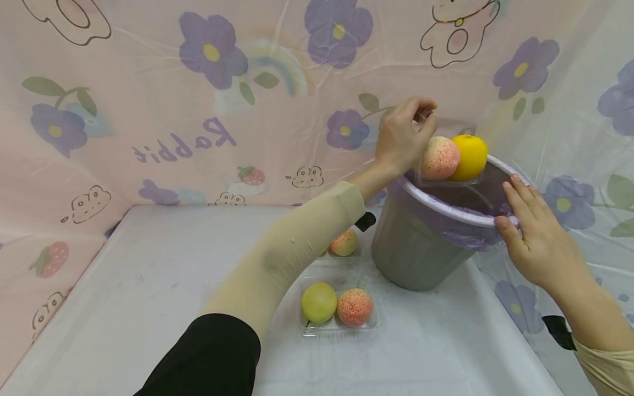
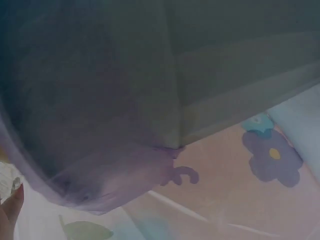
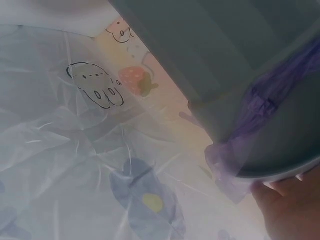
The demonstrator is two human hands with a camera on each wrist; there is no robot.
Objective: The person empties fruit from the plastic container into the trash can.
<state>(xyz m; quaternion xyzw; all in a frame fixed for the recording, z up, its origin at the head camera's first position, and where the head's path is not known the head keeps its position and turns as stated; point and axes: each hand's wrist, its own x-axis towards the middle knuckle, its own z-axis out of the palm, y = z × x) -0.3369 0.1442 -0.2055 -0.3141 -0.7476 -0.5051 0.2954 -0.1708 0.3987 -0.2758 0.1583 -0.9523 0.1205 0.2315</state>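
Note:
My left hand (image 1: pixel 403 135) pinches the edge of a clear plastic clamshell box (image 1: pixel 458 128) and holds it over the mouth of a grey trash bin (image 1: pixel 421 247). Inside the box sit a speckled pink peach (image 1: pixel 440 158) and a yellow-orange round fruit (image 1: pixel 469 158). In the left wrist view, a fingertip (image 2: pixel 15 200) and a bit of clear plastic show at the lower left corner. My right hand (image 1: pixel 542 247) rests on the bin's rim with its fingers fairly straight. A purple liner bag (image 1: pixel 470 238) folds over that rim, and the bin leans in the head view.
On the white-covered table (image 1: pixel 148 264) lies another clear box with a green pear (image 1: pixel 318 303) and a peach (image 1: pixel 354 307). Behind it, a further box with a peach (image 1: pixel 344 242) is partly hidden by my left arm. Printed curtains (image 1: pixel 277 137) hang around the table.

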